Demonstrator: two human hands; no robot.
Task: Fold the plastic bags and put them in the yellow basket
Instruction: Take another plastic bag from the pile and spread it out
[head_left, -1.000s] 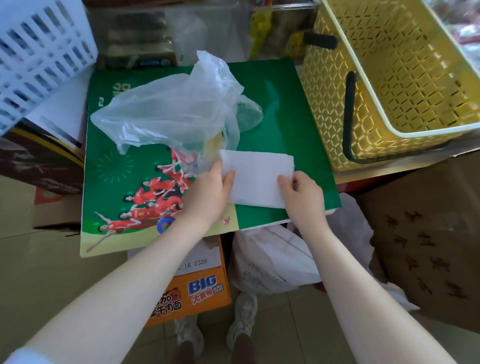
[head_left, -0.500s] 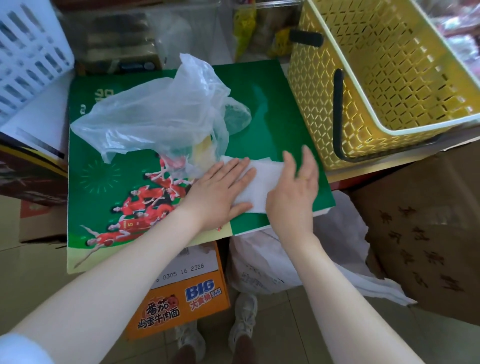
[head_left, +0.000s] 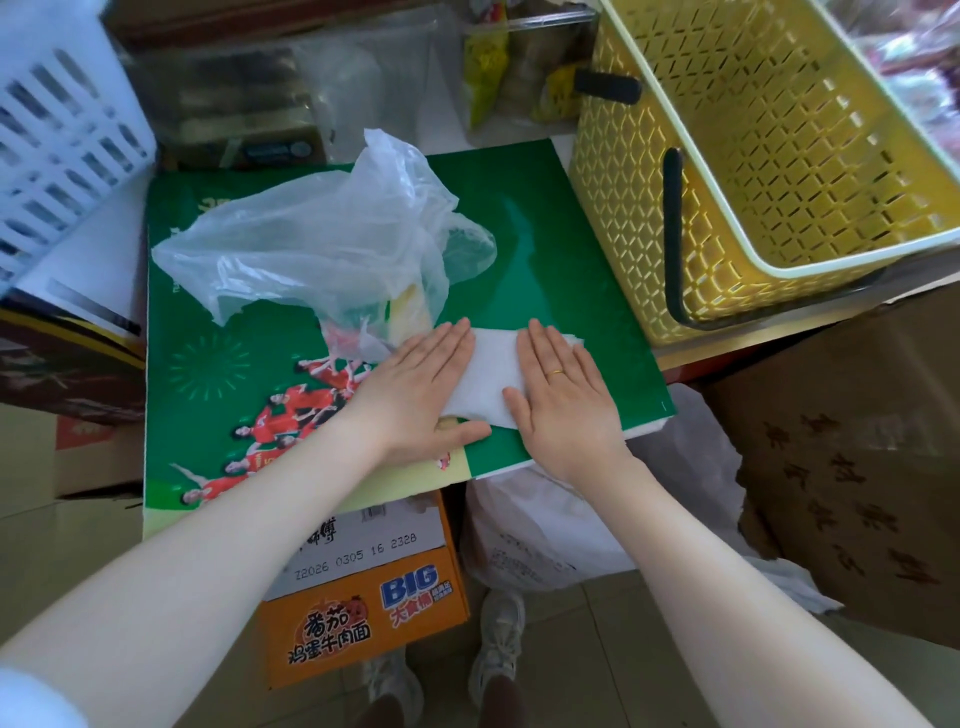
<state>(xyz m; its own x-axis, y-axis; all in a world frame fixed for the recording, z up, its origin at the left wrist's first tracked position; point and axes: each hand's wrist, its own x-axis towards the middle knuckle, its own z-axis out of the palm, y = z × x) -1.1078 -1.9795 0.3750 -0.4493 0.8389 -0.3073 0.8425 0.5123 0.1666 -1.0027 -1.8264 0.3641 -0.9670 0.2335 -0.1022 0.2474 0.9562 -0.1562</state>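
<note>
Hands: left hand (head_left: 423, 397) and right hand (head_left: 563, 397) lie flat, fingers straight and together, palms pressing on either end of a folded white bag (head_left: 491, 371). Neither grips anything; the pressing looks meant to flatten the fold and push out air.
Folded bag: a small white rectangle on the green board (head_left: 561, 280), near its front right edge, between the two hands and not yet in the basket.
Loose bags: a crumpled clear bag (head_left: 311, 244) sits just behind the left hand, apparently waiting its turn.
Yellow basket (head_left: 779, 156): stands just right of the board, tilted, within easy reach; no bags can be seen inside it.
Writing: an orange carton (head_left: 363, 613) under the board reads "BIG" with Chinese characters, plus a printed code "0305 16 2328".
Board print: players in red kit; lettering too hidden to read.
</note>
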